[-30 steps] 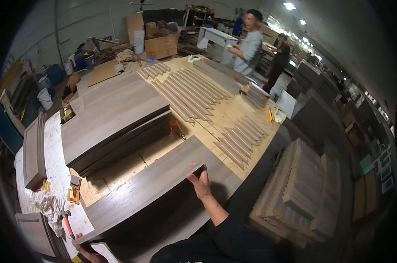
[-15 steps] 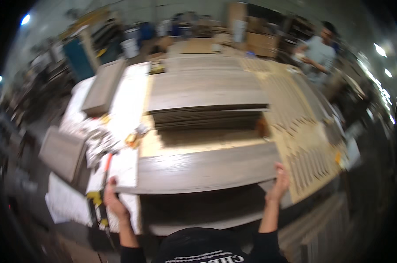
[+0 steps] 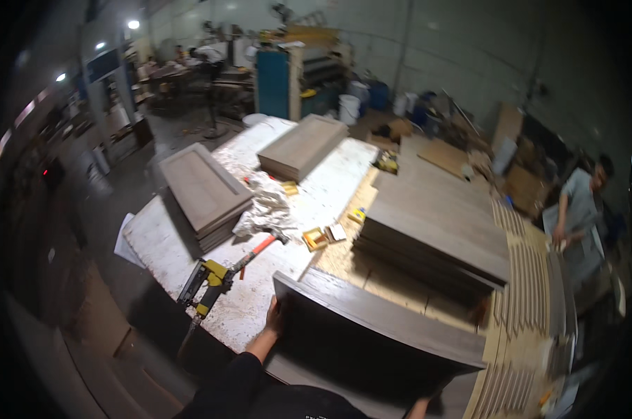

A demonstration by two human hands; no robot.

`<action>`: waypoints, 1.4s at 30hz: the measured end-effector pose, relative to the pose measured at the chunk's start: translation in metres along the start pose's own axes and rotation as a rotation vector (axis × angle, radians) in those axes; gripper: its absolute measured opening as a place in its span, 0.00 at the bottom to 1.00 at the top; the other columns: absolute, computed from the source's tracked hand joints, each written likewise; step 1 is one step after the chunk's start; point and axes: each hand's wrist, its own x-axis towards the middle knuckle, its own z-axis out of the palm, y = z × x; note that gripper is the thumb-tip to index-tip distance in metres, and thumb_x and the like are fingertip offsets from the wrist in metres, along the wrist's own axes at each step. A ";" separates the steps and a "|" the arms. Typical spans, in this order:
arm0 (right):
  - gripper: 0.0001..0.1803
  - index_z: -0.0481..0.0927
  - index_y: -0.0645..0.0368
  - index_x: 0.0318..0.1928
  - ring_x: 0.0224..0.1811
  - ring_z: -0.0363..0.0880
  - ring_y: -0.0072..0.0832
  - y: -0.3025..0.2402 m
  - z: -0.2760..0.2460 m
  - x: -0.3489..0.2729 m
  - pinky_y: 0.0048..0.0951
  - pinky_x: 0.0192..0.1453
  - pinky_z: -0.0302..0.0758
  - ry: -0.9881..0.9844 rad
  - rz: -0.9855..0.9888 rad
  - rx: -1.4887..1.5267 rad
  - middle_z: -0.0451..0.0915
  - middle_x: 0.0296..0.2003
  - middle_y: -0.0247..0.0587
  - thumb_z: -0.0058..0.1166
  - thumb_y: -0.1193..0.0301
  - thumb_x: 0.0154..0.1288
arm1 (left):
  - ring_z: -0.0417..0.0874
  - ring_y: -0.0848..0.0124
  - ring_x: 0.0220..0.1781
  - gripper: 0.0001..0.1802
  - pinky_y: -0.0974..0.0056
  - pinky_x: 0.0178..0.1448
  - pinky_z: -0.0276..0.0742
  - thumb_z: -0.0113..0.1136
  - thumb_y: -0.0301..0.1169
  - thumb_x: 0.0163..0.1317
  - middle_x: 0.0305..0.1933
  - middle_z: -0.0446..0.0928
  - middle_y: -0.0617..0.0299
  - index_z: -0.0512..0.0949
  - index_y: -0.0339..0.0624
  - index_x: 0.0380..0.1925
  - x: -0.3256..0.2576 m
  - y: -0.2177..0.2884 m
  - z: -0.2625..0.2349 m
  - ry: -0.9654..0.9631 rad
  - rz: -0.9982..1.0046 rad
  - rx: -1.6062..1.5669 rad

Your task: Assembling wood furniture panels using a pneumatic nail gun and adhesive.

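A grey-brown wooden panel [image 3: 358,342] is tilted up in front of me, its dark side facing me. My left hand [image 3: 274,318] is closed round its left end. Low at the right end, my right hand [image 3: 420,407] grips the panel too, its fingers mostly hidden in shadow. Left of the panel lie a yellow-and-black nail gun [image 3: 211,279] and a hammer [image 3: 260,248] with an orange handle. Beyond the panel rises a stack of wide grey-brown boards [image 3: 441,216].
Two stacks of framed panels, one nearer [image 3: 204,185] and one farther [image 3: 305,143], stand on the white tabletop [image 3: 260,279]. Crumpled wrapping [image 3: 267,209] and a small yellow box [image 3: 316,239] lie between. Narrow strips [image 3: 525,293] line the right. Another person [image 3: 577,202] stands there.
The view has swung left and the tabletop appears turned. The panel has gone from nearly flat to tilted, showing its dark side, with both hands still at its ends.
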 end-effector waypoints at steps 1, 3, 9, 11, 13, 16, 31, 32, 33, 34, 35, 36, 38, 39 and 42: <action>0.23 0.70 0.68 0.54 0.48 0.75 0.33 0.019 -0.037 0.015 0.34 0.57 0.70 -0.031 -0.029 -0.139 0.75 0.47 0.50 0.55 0.68 0.62 | 0.75 0.57 0.52 0.27 0.58 0.54 0.70 0.48 0.51 0.65 0.49 0.74 0.45 0.72 0.36 0.47 -0.009 0.016 0.028 -0.018 0.012 -0.045; 0.30 0.69 0.70 0.57 0.49 0.76 0.38 0.063 -0.020 0.020 0.35 0.55 0.71 -0.186 -0.017 -0.327 0.75 0.51 0.59 0.61 0.65 0.60 | 0.79 0.50 0.43 0.31 0.53 0.45 0.73 0.55 0.59 0.57 0.38 0.78 0.43 0.75 0.38 0.35 -0.008 0.048 0.017 0.111 -0.153 0.312; 0.30 0.74 0.71 0.51 0.49 0.75 0.38 -0.160 0.118 -0.070 0.34 0.56 0.70 -0.407 0.255 -0.490 0.78 0.47 0.54 0.68 0.65 0.53 | 0.80 0.51 0.42 0.27 0.55 0.46 0.74 0.66 0.50 0.50 0.38 0.79 0.46 0.77 0.37 0.39 -0.017 0.111 -0.089 0.416 0.062 0.502; 0.32 0.73 0.72 0.52 0.49 0.75 0.36 -0.151 0.145 -0.083 0.32 0.56 0.70 -0.393 0.249 -0.462 0.77 0.47 0.53 0.70 0.65 0.50 | 0.79 0.54 0.45 0.26 0.57 0.49 0.74 0.69 0.42 0.48 0.43 0.78 0.48 0.76 0.37 0.44 -0.006 0.121 -0.116 0.405 0.072 0.533; 0.33 0.72 0.74 0.52 0.49 0.75 0.34 -0.151 0.175 -0.097 0.32 0.56 0.71 -0.424 0.359 -0.399 0.77 0.47 0.53 0.70 0.66 0.50 | 0.80 0.53 0.44 0.27 0.58 0.48 0.74 0.71 0.39 0.45 0.41 0.79 0.48 0.76 0.36 0.44 0.008 0.126 -0.135 0.478 0.068 0.577; 0.36 0.68 0.74 0.56 0.50 0.75 0.34 -0.148 0.202 -0.119 0.32 0.57 0.71 -0.462 0.376 -0.346 0.75 0.50 0.51 0.69 0.67 0.51 | 0.81 0.53 0.42 0.26 0.58 0.47 0.74 0.72 0.39 0.43 0.39 0.80 0.49 0.77 0.36 0.41 0.026 0.121 -0.163 0.532 0.051 0.545; 0.25 0.70 0.70 0.49 0.37 0.78 0.29 -0.151 0.571 -0.302 0.28 0.42 0.77 -0.993 0.733 0.135 0.78 0.38 0.42 0.61 0.77 0.49 | 0.58 0.51 0.69 0.46 0.54 0.70 0.54 0.71 0.31 0.45 0.62 0.65 0.42 0.58 0.38 0.64 0.290 0.118 -0.266 0.907 0.257 0.126; 0.24 0.72 0.72 0.44 0.35 0.78 0.31 -0.074 0.624 -0.311 0.30 0.41 0.76 -0.865 0.517 0.028 0.79 0.37 0.44 0.62 0.76 0.44 | 0.58 0.52 0.69 0.49 0.55 0.70 0.54 0.71 0.32 0.44 0.62 0.65 0.41 0.55 0.36 0.65 0.296 0.109 -0.229 0.742 0.083 -0.010; 0.25 0.72 0.73 0.42 0.36 0.79 0.34 -0.129 0.639 -0.379 0.31 0.43 0.75 -0.933 0.642 0.181 0.79 0.37 0.47 0.64 0.75 0.40 | 0.59 0.52 0.69 0.52 0.56 0.70 0.54 0.72 0.33 0.43 0.63 0.64 0.39 0.52 0.35 0.67 0.277 0.074 -0.250 0.691 -0.130 -0.074; 0.26 0.72 0.73 0.43 0.37 0.79 0.36 -0.152 0.653 -0.407 0.31 0.43 0.75 -0.971 0.669 0.157 0.79 0.37 0.49 0.63 0.75 0.40 | 0.61 0.53 0.68 0.52 0.58 0.69 0.56 0.73 0.33 0.43 0.63 0.64 0.39 0.53 0.33 0.66 0.270 0.059 -0.249 0.603 -0.112 -0.067; 0.24 0.72 0.73 0.42 0.36 0.79 0.36 -0.148 0.677 -0.424 0.31 0.41 0.75 -0.775 0.490 0.077 0.79 0.37 0.49 0.62 0.76 0.41 | 0.63 0.53 0.67 0.52 0.59 0.68 0.59 0.73 0.34 0.42 0.62 0.65 0.39 0.54 0.31 0.65 0.278 0.063 -0.240 0.477 -0.078 -0.071; 0.20 0.73 0.72 0.38 0.32 0.78 0.33 -0.140 0.691 -0.427 0.30 0.38 0.75 -0.741 0.529 0.100 0.79 0.33 0.46 0.62 0.79 0.41 | 0.63 0.53 0.67 0.52 0.59 0.68 0.59 0.73 0.34 0.42 0.62 0.65 0.39 0.54 0.31 0.65 0.292 0.069 -0.237 0.448 -0.060 -0.078; 0.16 0.75 0.71 0.34 0.28 0.77 0.30 -0.154 0.691 -0.453 0.29 0.33 0.75 -0.763 0.614 0.074 0.79 0.29 0.43 0.63 0.80 0.41 | 0.67 0.53 0.65 0.50 0.61 0.66 0.62 0.73 0.33 0.41 0.61 0.66 0.38 0.56 0.28 0.63 0.296 0.063 -0.255 0.514 -0.155 0.036; 0.17 0.75 0.71 0.34 0.28 0.77 0.30 -0.150 0.694 -0.450 0.28 0.32 0.75 -0.771 0.637 0.051 0.79 0.29 0.43 0.64 0.79 0.41 | 0.65 0.51 0.66 0.50 0.60 0.67 0.60 0.72 0.34 0.42 0.62 0.64 0.37 0.57 0.28 0.63 0.303 0.056 -0.260 0.466 -0.137 0.035; 0.24 0.78 0.66 0.36 0.24 0.80 0.25 -0.176 0.648 -0.400 0.26 0.29 0.74 -1.485 0.540 -0.263 0.81 0.25 0.41 0.55 0.53 0.60 | 0.55 0.43 0.67 0.50 0.50 0.70 0.52 0.72 0.39 0.43 0.63 0.58 0.33 0.56 0.31 0.64 0.311 0.025 -0.280 0.456 -0.132 0.443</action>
